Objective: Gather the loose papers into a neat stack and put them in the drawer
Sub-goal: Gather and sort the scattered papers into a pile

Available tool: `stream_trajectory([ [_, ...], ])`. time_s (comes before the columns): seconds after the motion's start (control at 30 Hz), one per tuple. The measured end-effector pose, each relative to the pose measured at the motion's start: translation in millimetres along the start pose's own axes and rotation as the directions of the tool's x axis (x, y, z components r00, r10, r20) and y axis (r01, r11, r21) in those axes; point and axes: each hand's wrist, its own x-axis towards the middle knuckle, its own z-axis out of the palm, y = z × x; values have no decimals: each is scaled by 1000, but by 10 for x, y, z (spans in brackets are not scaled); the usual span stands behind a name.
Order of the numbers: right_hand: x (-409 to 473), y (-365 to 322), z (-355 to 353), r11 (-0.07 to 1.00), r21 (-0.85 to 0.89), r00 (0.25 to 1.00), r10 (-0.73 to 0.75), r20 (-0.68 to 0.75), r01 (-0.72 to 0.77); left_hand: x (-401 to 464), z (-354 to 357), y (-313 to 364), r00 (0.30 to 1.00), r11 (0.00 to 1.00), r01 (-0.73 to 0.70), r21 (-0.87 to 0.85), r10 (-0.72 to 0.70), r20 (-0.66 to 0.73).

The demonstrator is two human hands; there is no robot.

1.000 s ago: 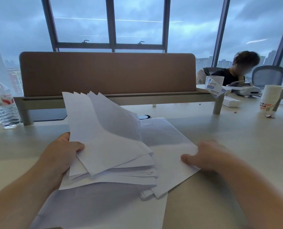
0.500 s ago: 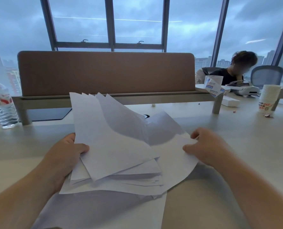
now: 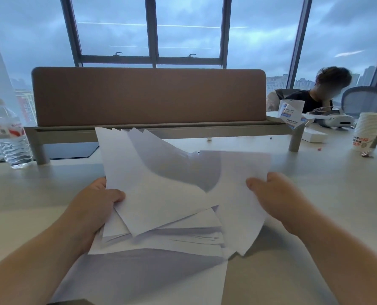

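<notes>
A fanned bunch of white papers is tilted up above the desk, its sheets uneven and skewed. My left hand grips the bunch at its left edge, thumb on top. My right hand holds a single white sheet lifted off the desk at the right, its left part overlapping the bunch. One more sheet lies flat on the desk below them, near the front edge. No drawer is in view.
A brown divider panel stands across the desk behind the papers. A water bottle is at far left. At the right are a stack of paper cups, a small box and a white headset. A person sits behind there.
My right hand has picked the right-hand sheet off the desk and raised it against the bunch. The left hand's bunch has shifted slightly to the right and up.
</notes>
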Motion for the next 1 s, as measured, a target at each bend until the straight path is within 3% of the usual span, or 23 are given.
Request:
stream_trajectory([
  [0.1,30,-3,-96,984,-90,954,-169,-248,151,-10,-4,20,1000,1000,16,-25,-16,5],
  [0.2,46,15,-120,943,-161,866,-330,-376,290,-13,17,16,999,999,30,-41,-29,28],
  [0.4,-44,28,-63,844,-194,730,-531,-430,500,-90,82,5,996,993,64,-95,-57,73],
  [0.57,-149,22,92,765,-245,660,-639,-394,595,-122,135,-18,992,990,81,-113,-69,109],
  [0.8,-264,14,420,563,-267,567,-821,-68,783,-179,180,-15,988,991,108,-85,-97,119],
  [1.0,-303,30,661,466,-265,536,-713,451,844,-213,190,-14,987,986,125,-110,-112,114],
])
